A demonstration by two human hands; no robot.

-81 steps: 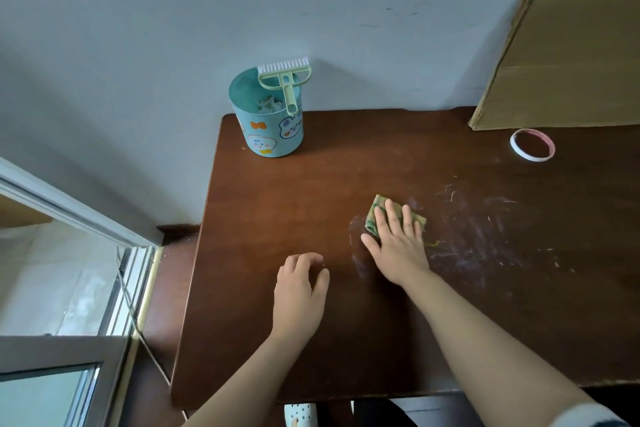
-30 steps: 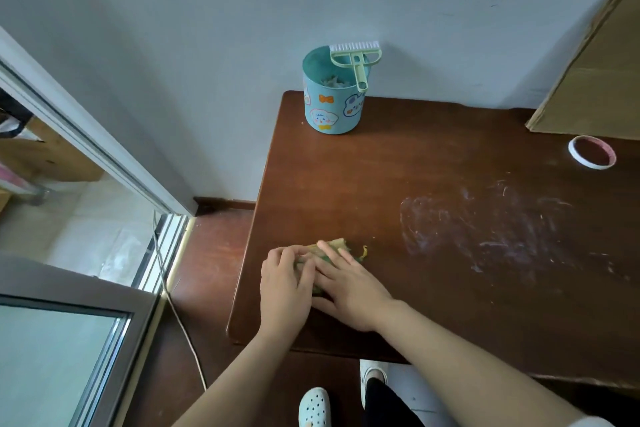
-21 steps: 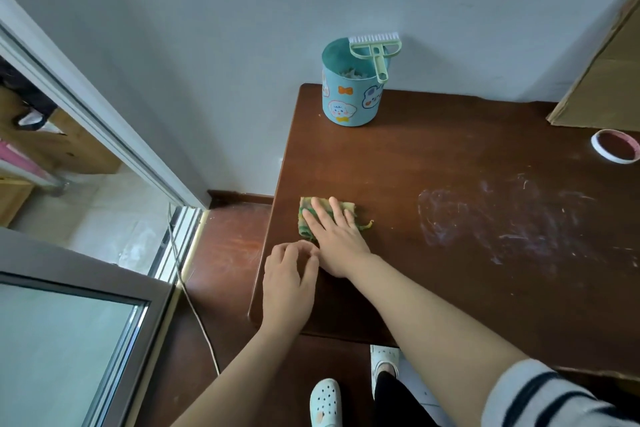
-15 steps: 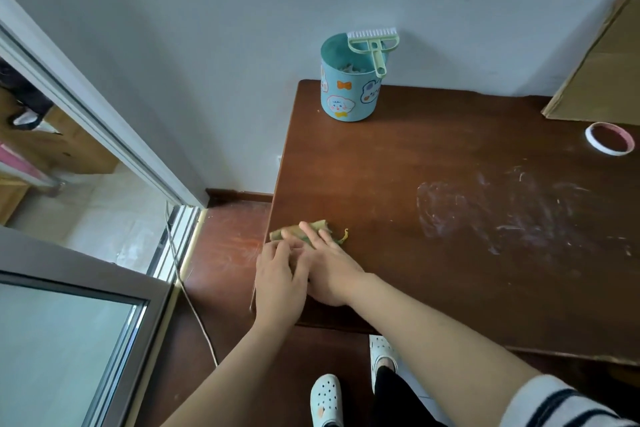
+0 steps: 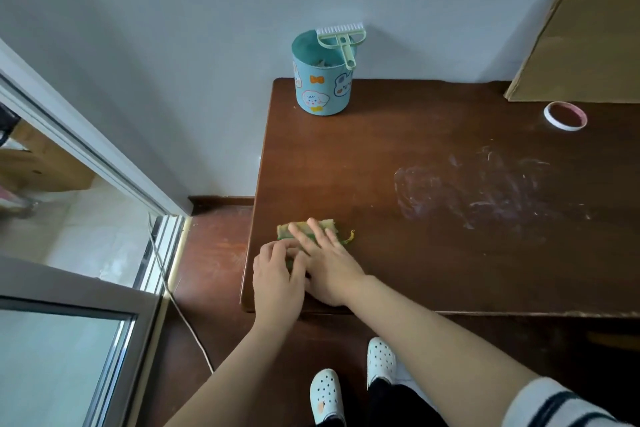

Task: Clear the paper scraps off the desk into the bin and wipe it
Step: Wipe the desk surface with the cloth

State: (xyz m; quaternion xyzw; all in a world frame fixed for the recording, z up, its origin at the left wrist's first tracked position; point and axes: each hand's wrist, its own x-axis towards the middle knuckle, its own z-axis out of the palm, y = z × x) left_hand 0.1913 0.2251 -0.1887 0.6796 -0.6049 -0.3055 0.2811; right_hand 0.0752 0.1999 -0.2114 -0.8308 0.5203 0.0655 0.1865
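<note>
A dark wooden surface (image 5: 433, 270) stands against a pale wall (image 5: 207, 10), with white smears (image 5: 485, 191) across its middle. The blue bin (image 5: 322, 90) sits at its back-left corner. Near the front-left edge, the right hand (image 5: 329, 267) presses a green cloth (image 5: 325, 224), grip spread flat. The left hand (image 5: 277, 277) touches the cloth, but its grip cannot be told.

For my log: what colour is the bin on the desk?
Bin: light blue, cartoon stickers; head view.

brown desk (image 5: 415, 135) carries a blue bin (image 5: 322, 87), tape roll (image 5: 568, 128), cardboard (image 5: 581, 45), green cloth (image 5: 330, 222).
</note>
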